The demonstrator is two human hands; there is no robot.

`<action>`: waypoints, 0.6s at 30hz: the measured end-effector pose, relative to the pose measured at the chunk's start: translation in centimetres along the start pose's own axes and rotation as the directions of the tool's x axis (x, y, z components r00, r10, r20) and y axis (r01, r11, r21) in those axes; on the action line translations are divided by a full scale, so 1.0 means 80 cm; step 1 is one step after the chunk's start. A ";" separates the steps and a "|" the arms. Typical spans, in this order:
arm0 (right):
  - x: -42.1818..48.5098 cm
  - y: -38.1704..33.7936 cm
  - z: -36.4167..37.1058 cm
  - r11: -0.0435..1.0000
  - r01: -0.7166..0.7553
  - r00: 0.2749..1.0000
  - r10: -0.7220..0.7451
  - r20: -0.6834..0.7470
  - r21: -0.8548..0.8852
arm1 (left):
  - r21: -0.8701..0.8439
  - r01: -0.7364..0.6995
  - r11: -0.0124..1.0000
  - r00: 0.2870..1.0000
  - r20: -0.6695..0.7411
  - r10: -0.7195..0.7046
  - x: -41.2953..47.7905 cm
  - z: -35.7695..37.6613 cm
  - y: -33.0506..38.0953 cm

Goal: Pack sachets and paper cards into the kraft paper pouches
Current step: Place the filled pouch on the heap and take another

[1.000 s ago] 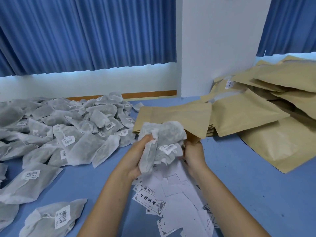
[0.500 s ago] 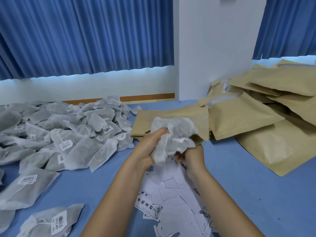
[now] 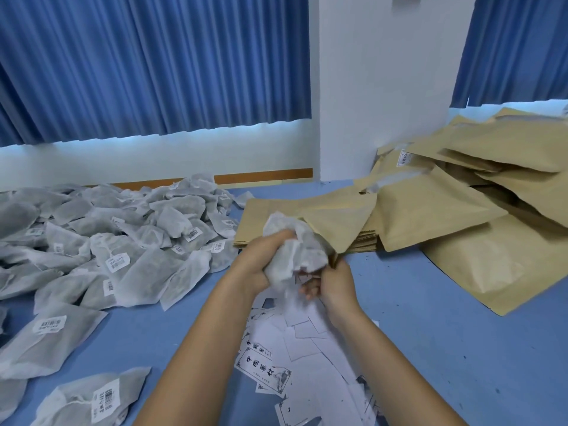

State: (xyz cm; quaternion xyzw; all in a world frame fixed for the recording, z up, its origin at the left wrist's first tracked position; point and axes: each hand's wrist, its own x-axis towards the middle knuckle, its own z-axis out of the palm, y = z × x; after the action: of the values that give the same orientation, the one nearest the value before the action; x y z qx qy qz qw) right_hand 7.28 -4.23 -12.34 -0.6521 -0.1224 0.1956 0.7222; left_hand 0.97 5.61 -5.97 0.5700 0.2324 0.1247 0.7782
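Your left hand (image 3: 259, 261) is gripping a crumpled bundle of white mesh sachets (image 3: 296, 253) at the mouth of a tan kraft paper pouch (image 3: 341, 224), which your right hand (image 3: 336, 282) is pinching above the blue counter (image 3: 430, 302).

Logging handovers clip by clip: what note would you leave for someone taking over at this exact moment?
Hands: left hand grips a bundle of sachets at the mouth of a pouch; right hand holds that pouch's edge.
Things: loose sachets heaped left, cards under the forearms, flat pouches stacked behind, puffed pouches, apparently packed, right.
Done: bundle gathered and started in.
Left: push it fully in, add a card (none visibly inside), then pack the rest.
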 end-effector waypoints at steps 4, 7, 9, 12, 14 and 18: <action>-0.008 -0.002 0.004 0.998 -0.005 0.997 0.000 0.081 0.064 | -0.505 0.109 0.856 0.985 0.168 -0.026 0.014 0.005 -0.002; -0.006 -0.008 0.005 1.000 -0.006 0.996 0.003 0.084 0.028 | -0.214 -0.086 0.973 0.994 -0.079 0.070 0.023 0.019 -0.020; -0.011 -0.009 0.012 0.998 -0.055 0.983 0.062 0.175 -0.044 | 0.254 -0.200 0.946 0.913 -0.302 0.275 0.036 0.030 -0.024; -0.025 -0.005 0.021 0.999 0.004 0.979 0.003 0.205 -0.035 | 0.707 -0.139 0.694 0.873 -0.243 0.423 0.046 0.038 -0.017; -0.032 -0.003 0.025 0.995 0.079 0.973 -0.064 0.223 -0.059 | 0.860 0.016 0.510 0.888 -0.246 0.387 0.052 0.022 -0.020; -0.036 -0.001 0.034 0.997 0.075 0.957 -0.069 0.283 -0.011 | 0.955 0.149 0.257 0.963 -0.199 0.183 0.046 0.005 -0.011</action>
State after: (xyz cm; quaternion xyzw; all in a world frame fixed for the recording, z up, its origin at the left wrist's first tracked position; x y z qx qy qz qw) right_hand 3.55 -3.11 -11.70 -0.6203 -0.2497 0.2591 0.6970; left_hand 4.24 6.69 -7.55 0.9050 0.3572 0.0417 0.2274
